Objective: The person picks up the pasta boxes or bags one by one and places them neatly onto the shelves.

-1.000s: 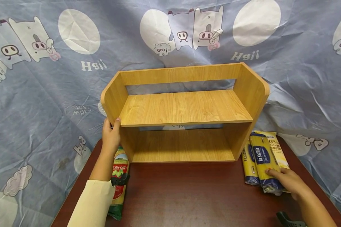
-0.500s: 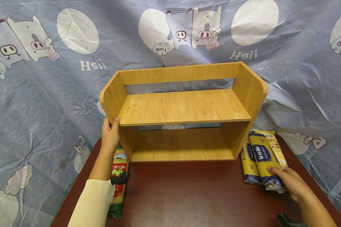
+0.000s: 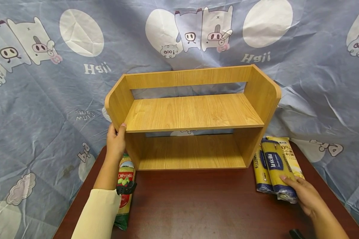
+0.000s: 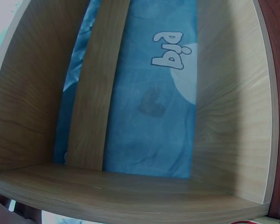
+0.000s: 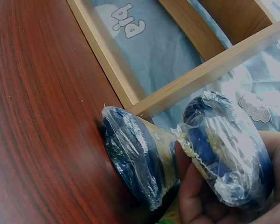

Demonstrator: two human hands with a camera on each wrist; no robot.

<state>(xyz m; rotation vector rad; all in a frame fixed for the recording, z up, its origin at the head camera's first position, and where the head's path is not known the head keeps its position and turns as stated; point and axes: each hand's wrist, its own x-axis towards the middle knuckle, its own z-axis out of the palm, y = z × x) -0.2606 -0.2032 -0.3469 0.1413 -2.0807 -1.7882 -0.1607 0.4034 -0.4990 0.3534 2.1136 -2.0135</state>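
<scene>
My left hand (image 3: 116,142) grips the left side panel of a two-tier wooden shelf (image 3: 194,113), thumb at the front edge near the upper board. At the right, my right hand (image 3: 308,196) holds the near end of a yellow and blue "la sicilia" spaghetti packet (image 3: 277,166). In the right wrist view, the thumb and fingers wrap round the clear-wrapped end of this spaghetti packet (image 5: 228,154). A similar pasta packet (image 3: 261,172) lies just left of it on the table. Partly covered behind them is a yellow and white packet (image 3: 290,156).
A red and green "Olivoilà" packet (image 3: 125,199) lies left of the shelf, partly under my left forearm. The dark red-brown table (image 3: 197,202) stretches in front of the shelf. A blue cartoon-print cloth (image 3: 62,99) hangs behind.
The near end of the held spaghetti packet swung slightly right, then back left with my right hand. My left hand keeps its grip on the shelf. The head view shifted slightly.
</scene>
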